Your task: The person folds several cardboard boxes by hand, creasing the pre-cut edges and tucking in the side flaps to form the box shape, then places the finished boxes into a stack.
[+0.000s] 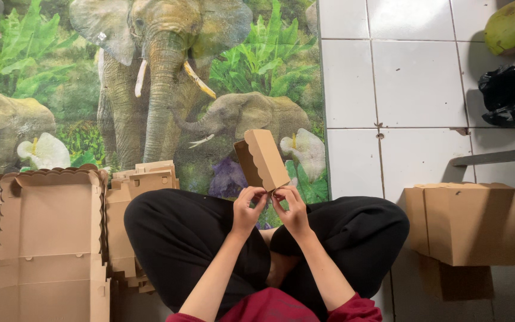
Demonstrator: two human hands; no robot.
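Both hands, the left hand (247, 206) and right hand (291, 207), pinch the near edge of a small folded cardboard box (262, 158) held above the lap, tilted toward twelve o'clock, with flat blanks (49, 238) stacked at nine o'clock within reach.

- A home floor used as a workplace: white tiles (412, 83) beside an elephant-print mat (150, 89).
- Flat cardboard blanks (49, 238) stacked on the mat, a folded box (466, 223) on the tiles.
- A black bag (511, 95) near the wall.
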